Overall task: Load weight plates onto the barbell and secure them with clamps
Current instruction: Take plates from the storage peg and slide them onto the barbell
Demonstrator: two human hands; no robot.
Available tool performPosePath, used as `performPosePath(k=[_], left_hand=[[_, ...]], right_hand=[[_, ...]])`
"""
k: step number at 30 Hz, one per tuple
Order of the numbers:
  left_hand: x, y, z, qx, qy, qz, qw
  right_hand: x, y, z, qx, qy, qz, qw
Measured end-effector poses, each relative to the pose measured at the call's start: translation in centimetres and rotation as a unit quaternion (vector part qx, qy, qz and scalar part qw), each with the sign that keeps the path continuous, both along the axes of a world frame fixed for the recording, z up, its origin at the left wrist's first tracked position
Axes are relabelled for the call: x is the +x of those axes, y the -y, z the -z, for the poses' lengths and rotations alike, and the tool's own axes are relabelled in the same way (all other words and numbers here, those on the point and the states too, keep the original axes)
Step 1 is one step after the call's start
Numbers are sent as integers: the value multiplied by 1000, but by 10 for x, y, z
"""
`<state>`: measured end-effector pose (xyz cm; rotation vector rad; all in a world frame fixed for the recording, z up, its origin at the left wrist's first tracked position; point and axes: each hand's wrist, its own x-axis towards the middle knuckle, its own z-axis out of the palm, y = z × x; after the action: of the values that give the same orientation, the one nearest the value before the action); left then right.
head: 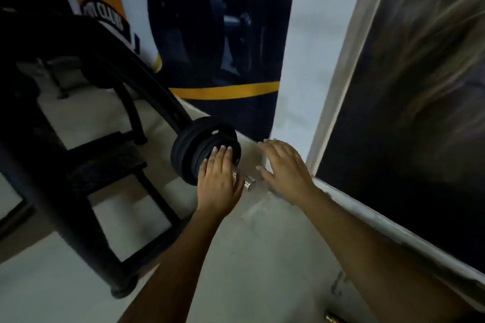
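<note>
Several black weight plates (189,149) sit stacked on the barbell sleeve, whose shiny steel end (248,183) sticks out toward me. My left hand (219,174) lies flat against the outer plate, fingers together, partly hiding the sleeve. My right hand (284,168) hovers to the right of the sleeve end, fingers spread, holding nothing. No clamp shows in view.
A black metal rack frame (86,183) stands on the left, with a large black plate (86,42) above it. A dark banner with a yellow stripe (225,89) hangs on the far wall. A white ledge (367,215) and a dark panel run close on the right.
</note>
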<state>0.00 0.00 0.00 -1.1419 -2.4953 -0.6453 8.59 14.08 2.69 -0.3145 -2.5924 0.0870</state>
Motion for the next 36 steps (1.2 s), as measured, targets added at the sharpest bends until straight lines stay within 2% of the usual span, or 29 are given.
performPosePath(k=[2,12,17,21,23,29,33,36], left_hand=[[-13,-22,3,8,60,-32,998],[-136,-114,72,-16,189,-169,967],[-185,-139,103,-45,244,-201,948],[-192,-149,122,-59,249,-217,942],[-187,-152,128,-51,247,-225,941],[-179,-159,128,-15,246,-256,935],[-184,-155,121,7,253,-266,930],[-197,-143,122,-13,266,-221,938]], right_hand=[[-23,-30,8,-41,9,-29,999],[-187,-130,79,-153,182,-142,961],[-252,-159,106,-152,265,-177,936],[-274,-171,127,-140,312,-216,915],[-274,-171,136,-144,307,-233,912],[-278,-170,145,-192,216,-233,928],[-291,-176,140,-171,242,-262,918],[-295,-182,143,-154,294,-285,899]])
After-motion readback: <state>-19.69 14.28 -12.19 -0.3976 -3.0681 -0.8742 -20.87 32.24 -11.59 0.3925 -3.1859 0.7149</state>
